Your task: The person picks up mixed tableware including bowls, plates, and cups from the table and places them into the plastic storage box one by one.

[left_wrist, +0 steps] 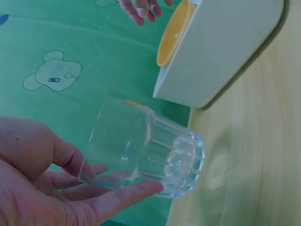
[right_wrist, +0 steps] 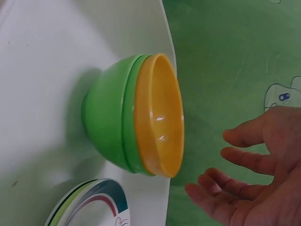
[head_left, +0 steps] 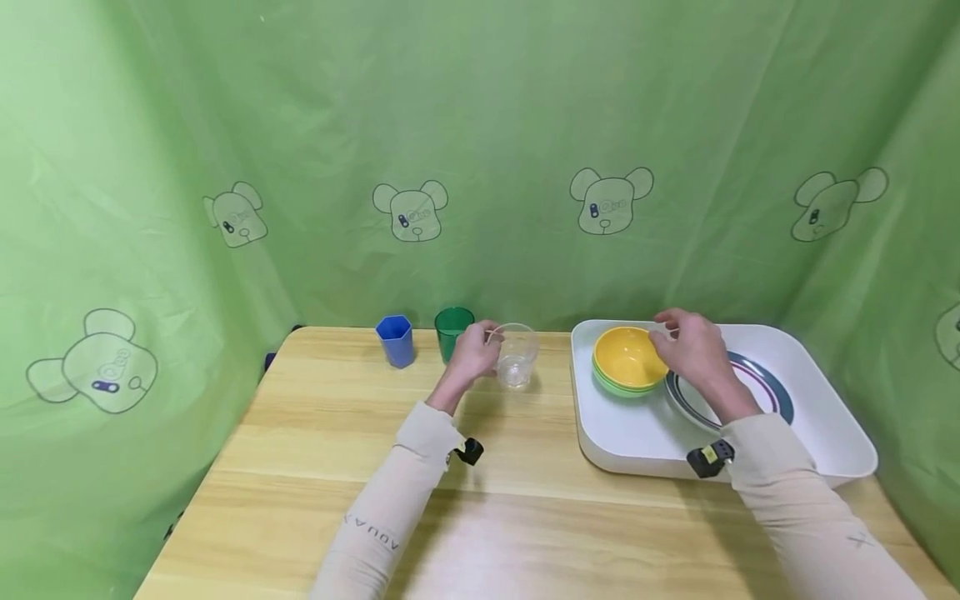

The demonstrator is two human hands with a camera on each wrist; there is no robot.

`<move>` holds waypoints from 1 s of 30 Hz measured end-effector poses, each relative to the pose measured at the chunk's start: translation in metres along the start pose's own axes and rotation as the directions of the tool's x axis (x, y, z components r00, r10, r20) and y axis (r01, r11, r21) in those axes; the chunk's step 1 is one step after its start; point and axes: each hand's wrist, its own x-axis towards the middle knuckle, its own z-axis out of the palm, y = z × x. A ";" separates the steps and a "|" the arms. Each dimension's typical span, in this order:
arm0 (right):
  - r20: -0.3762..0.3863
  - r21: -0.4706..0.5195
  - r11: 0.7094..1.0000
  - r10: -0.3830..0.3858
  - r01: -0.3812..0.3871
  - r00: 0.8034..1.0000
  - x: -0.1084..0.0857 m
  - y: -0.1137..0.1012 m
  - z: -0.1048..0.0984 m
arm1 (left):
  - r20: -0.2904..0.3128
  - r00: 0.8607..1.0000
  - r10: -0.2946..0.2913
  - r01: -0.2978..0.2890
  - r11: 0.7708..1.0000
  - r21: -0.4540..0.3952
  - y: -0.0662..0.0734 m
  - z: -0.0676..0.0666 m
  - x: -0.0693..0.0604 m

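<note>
My left hand [head_left: 477, 353] holds a clear drinking glass [head_left: 516, 358] from its left side. In the left wrist view the thumb is by the rim of the glass [left_wrist: 136, 150] and the fingers run along its wall; whether its base touches the table I cannot tell. A green cup [head_left: 453, 327] stands just behind that hand, partly hidden by it, and a blue six-sided cup [head_left: 396, 342] is farther left. My right hand [head_left: 693, 350] hovers over the white tray beside a yellow bowl [right_wrist: 157, 115], fingers loosely bent and apart from it. The yellow bowl sits nested in green bowls [right_wrist: 110, 113].
The white tray [head_left: 615, 450] takes up the right of the wooden table [head_left: 315, 467]. Stacked plates [head_left: 780, 392] with coloured rings lie in it, partly under my right hand. A green curtain [head_left: 510, 108] with bear-head drawings hangs behind the table and at both sides.
</note>
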 end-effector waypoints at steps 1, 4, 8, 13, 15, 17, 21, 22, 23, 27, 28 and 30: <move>-0.005 0.003 1.000 -0.005 0.005 1.000 -0.001 -0.001 -0.001 | 0.009 1.000 0.002 -0.002 1.000 -0.010 0.002 -0.001 -0.001; -0.023 0.011 1.000 -0.019 0.020 1.000 -0.003 -0.007 -0.002 | 0.040 0.999 0.001 0.000 0.999 -0.035 0.006 -0.004 -0.004; -0.050 0.025 0.998 -0.050 0.052 0.997 -0.008 -0.017 -0.004 | 0.053 0.999 0.011 -0.009 0.999 -0.045 0.013 -0.005 -0.008; -0.080 0.036 0.994 -0.096 0.099 0.992 -0.014 -0.030 -0.007 | 0.062 0.998 0.023 -0.020 0.999 -0.046 0.025 -0.004 -0.012; -0.090 0.043 0.992 -0.114 0.118 0.989 -0.017 -0.036 -0.008 | 0.079 0.996 0.028 -0.024 0.998 -0.050 0.031 -0.004 -0.015; -0.094 0.055 0.989 -0.129 0.135 0.987 -0.019 -0.040 -0.008 | 0.096 0.995 0.036 -0.031 0.998 -0.053 0.036 -0.002 -0.017; -0.086 0.092 0.984 -0.144 0.152 0.986 -0.024 -0.047 -0.008 | 0.108 0.992 0.063 -0.059 0.998 -0.037 0.043 0.001 -0.021; -0.082 0.100 0.983 -0.148 0.156 0.986 -0.025 -0.049 -0.007 | 0.108 0.992 0.069 -0.065 0.997 -0.035 0.043 0.002 -0.022; -0.080 0.108 0.981 -0.150 0.158 0.985 -0.027 -0.051 -0.007 | 0.110 0.991 0.075 -0.072 0.997 -0.031 0.044 0.003 -0.023; -0.083 0.128 0.976 -0.168 0.178 0.982 -0.031 -0.057 -0.006 | 0.112 0.990 0.090 -0.087 0.996 -0.029 0.049 0.007 -0.025; -0.085 0.132 0.974 -0.173 0.183 0.981 -0.032 -0.058 -0.006 | 0.114 0.989 0.095 -0.092 0.995 -0.031 0.050 0.008 -0.026; -0.086 0.146 0.971 -0.179 0.191 0.980 -0.033 -0.061 -0.005 | 0.116 0.988 0.106 -0.103 0.994 -0.025 0.053 0.010 -0.028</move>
